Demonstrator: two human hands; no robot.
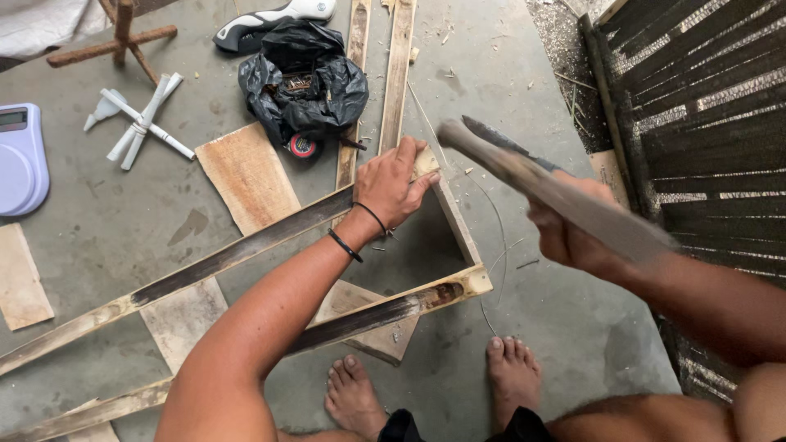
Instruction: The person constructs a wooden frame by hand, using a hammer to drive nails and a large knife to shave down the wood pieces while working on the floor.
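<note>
Grey concrete floor [508, 74] is seen beneath a wooden slat frame [246, 245]. Its far corner is pressed under the left hand [393, 184], fingers curled over the wood. A blurred long-handled tool [540, 180] is clasped in the right hand [573, 233], raised just right of that corner; its head is hard to make out.

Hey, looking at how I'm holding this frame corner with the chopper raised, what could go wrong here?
1. The left hand grips the frame corner right beneath the raised chopper in the right hand; a stray blow could hit fingers.
2. Bare feet rest close to the wooden frame; a glancing blade or flying splinters might reach them.
</note>
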